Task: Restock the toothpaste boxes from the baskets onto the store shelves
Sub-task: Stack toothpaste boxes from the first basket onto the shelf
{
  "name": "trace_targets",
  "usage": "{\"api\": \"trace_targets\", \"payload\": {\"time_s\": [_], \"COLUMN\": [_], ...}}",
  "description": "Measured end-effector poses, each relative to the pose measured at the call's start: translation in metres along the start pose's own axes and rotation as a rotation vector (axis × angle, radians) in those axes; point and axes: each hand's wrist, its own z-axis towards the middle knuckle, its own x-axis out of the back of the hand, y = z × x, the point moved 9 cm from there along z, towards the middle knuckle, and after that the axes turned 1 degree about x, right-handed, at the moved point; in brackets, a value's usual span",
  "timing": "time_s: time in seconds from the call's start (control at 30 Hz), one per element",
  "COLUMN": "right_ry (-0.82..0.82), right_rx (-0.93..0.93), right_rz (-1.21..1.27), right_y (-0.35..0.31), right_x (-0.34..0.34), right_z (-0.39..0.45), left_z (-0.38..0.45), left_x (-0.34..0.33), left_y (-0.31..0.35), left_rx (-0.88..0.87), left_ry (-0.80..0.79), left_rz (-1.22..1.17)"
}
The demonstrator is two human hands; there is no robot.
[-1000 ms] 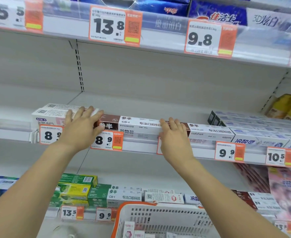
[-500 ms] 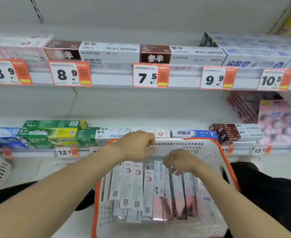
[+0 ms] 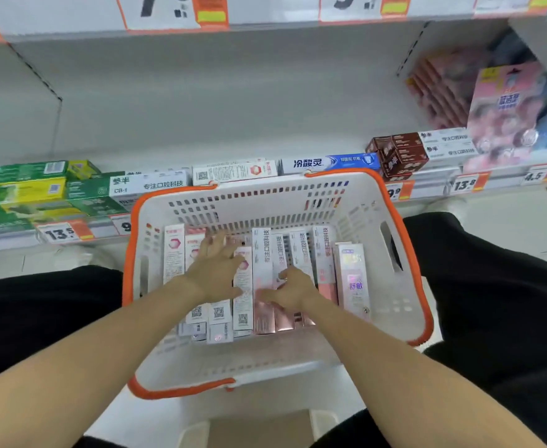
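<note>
Reaching into one white plastic basket (image 3: pixel 356 202) with an orange rim, the left hand (image 3: pixel 215 273) spreads flat, fingers wide, on roughly ten long cardboard toothpaste boxes (image 3: pixel 262 273) lying side by side; the right hand (image 3: pixel 293 291) curls around one pink box. A shelf (image 3: pixel 427 185) runs behind the basket's far edge.

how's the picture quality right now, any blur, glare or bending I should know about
Head view: wide-angle bending curves the shelf edge with orange price tags and the white plastic basket with orange rim; price tags at the top are smeared by motion blur; the left hand and right hand over the pink-and-white toothpaste boxes look soft; lighting is even, with no strong glare.
</note>
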Motion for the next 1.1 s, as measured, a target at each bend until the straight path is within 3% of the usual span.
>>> {"api": "trace_targets", "payload": {"time_s": [0.1,0.4,0.57,0.8,1.1], "right_ry": [0.009,0.035,0.053,0.089,0.113], "right_rx": [0.005,0.010,0.091,0.030,0.107], "right_rz": [-0.008,0.094,-0.076,0.031,-0.129], "right_y": [0.016,0.024,0.016,0.024,0.008], "right_x": [-0.031,-0.009,-0.024,-0.001,-0.021], "right_z": [0.009,0.010,0.007,0.019,0.007], "left_z": [-0.005,-0.007,-0.008,-0.008,-0.005], "left_x": [-0.004,-0.003,-0.005,-0.008,-0.009], "left_y": [0.004,0.006,0.015,0.013,0.015], "left_rx": [-0.002,0.012,-0.011,0.001,0.020], "left_ry": [0.028,0.048,0.038,0.050,0.038], "left_rz": [0.029,-0.040,0.045,0.040,0.007]}}
